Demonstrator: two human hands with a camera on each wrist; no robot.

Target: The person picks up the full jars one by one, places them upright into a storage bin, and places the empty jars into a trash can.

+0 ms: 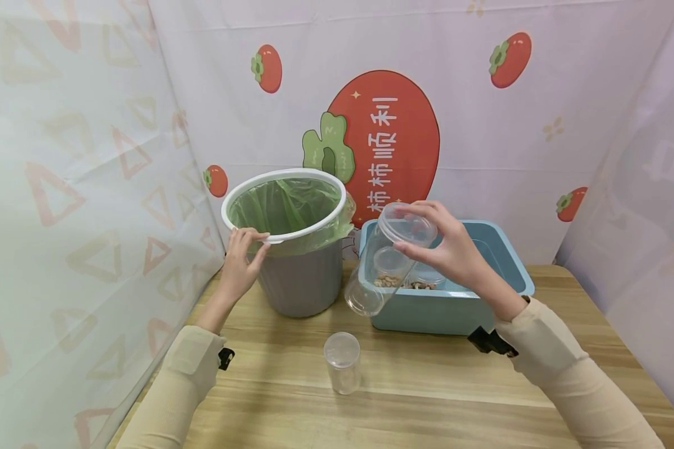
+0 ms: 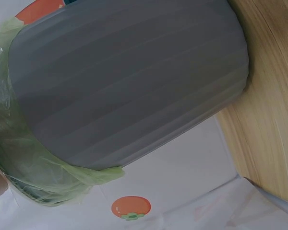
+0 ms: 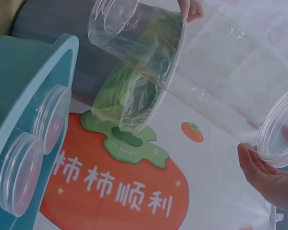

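My right hand (image 1: 446,243) grips a tall clear plastic jar (image 1: 365,293) around its lidded top. The jar hangs tilted in front of the basin, its base toward lower left, and looks empty. In the right wrist view, fingers (image 3: 254,167) press against the jar's lid (image 3: 281,132). My left hand (image 1: 241,262) pinches the white rim (image 1: 283,237) of a grey trash bin (image 1: 303,280) lined with a green bag (image 1: 292,202). The left wrist view shows mostly the bin's ribbed side (image 2: 134,86), with only a bit of the hand at the left edge.
A smaller lidded clear jar (image 1: 342,362) stands upright on the wooden table (image 1: 438,386). The blue basin (image 1: 427,315) at the back right holds lidded jars (image 3: 21,175), some with nut-like pieces (image 1: 387,282) inside. Printed cloth walls (image 1: 202,75) enclose the table.
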